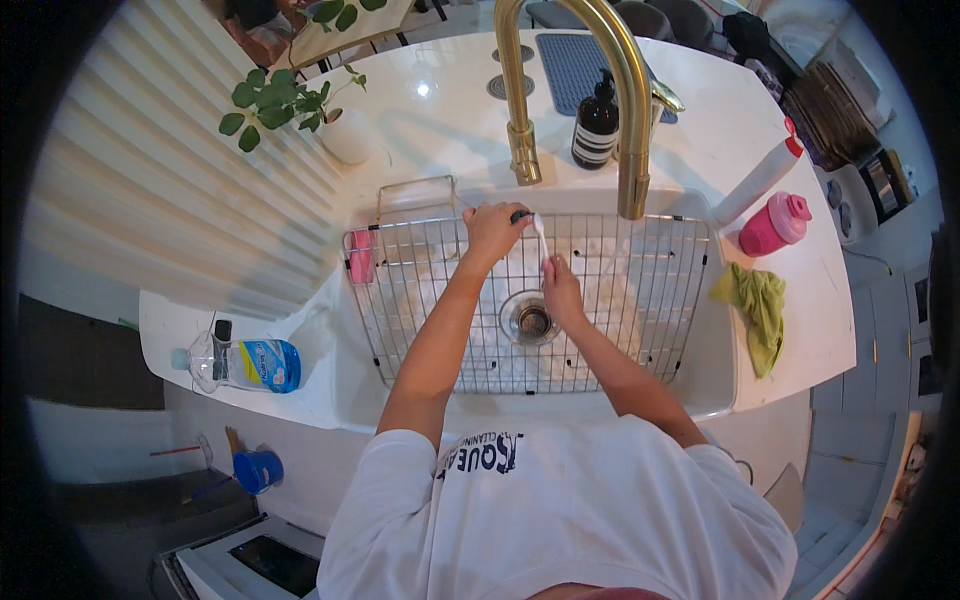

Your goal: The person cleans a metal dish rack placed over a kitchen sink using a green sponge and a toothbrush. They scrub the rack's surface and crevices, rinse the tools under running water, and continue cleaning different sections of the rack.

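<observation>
My left hand [493, 231] is at the far side of the sink, its fingers closed on a small dark object [519, 216] that I cannot identify. In my right hand [564, 292] is a slim white-and-pink brush [542, 238]. Its far end meets the dark object at my left fingertips; the bristles are too small to make out. Both hands are above a metal wire sink grid [645, 300] in a white sink [712, 360]. Below the grid, near my right hand, shows the round drain [534, 322].
A brass faucet [636, 150] arches over the sink. Pink sponge [361, 256] lies at the left; blue-liquid bottle [266, 365] on the left counter. At the right stand a white bottle [761, 180], a pink bottle [772, 225] and a green cloth [754, 315]. Behind is a dark pump bottle [596, 124].
</observation>
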### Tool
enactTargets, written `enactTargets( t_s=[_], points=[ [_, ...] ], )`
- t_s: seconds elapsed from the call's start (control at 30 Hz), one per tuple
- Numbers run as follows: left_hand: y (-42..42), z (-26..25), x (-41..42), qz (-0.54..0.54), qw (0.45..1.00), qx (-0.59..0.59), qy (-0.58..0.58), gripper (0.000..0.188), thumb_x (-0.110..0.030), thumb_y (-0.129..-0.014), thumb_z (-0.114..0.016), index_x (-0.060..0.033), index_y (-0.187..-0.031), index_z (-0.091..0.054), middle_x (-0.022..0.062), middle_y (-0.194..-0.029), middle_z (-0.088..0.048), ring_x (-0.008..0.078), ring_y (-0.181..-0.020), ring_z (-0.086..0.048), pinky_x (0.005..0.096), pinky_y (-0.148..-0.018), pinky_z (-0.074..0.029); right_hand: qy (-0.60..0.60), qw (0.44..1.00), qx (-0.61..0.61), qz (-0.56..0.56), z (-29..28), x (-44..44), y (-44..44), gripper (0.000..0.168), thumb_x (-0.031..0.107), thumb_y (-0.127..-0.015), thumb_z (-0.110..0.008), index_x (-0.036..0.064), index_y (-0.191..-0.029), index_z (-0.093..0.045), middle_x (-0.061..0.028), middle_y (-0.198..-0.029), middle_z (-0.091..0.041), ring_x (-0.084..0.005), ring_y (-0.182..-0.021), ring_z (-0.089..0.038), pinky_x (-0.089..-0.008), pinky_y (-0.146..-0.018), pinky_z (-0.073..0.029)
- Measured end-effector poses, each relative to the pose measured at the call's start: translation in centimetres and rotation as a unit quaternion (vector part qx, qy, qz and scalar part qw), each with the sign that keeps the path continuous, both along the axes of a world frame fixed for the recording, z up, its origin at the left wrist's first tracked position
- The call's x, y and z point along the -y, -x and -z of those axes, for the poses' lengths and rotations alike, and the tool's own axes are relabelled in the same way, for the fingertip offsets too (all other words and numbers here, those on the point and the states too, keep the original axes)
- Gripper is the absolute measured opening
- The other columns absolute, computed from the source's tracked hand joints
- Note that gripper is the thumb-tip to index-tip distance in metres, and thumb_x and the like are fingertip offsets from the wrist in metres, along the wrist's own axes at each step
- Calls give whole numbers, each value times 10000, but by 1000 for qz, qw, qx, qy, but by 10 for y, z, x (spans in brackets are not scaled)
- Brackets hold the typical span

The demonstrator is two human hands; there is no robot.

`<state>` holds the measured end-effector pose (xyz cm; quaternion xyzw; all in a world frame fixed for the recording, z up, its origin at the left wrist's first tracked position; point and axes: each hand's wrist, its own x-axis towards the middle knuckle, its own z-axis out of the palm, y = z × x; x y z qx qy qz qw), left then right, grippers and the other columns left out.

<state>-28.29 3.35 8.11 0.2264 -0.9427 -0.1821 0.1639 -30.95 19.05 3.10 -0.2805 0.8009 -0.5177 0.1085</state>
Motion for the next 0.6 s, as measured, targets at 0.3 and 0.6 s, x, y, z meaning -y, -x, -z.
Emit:
enactTargets(
  t_s=[0.3,0.6],
  points=[
    [3,4,-6,14,999,-50,4,147,-301,-811,-593,-219,-882,-692,29,-817,-647,267,-857,-548,441,-784,-265,16,999,-7,50,17,13,4,277,278,-950,-425,30,-873,-520,-139,-626,-545,-263,-559,-567,-401,-538,-428],
    [3,17,-8,11,994,-106,1,107,-209,-799,-607,-189,-902,-625,35,-871,-633,272,-858,-545,446,-828,-273,5,998,28,61,18,5,-16,264,257,-950,-422,29,-850,-509,-147,-629,-543,-269,-567,-559,-393,-544,-428]
  ],
)
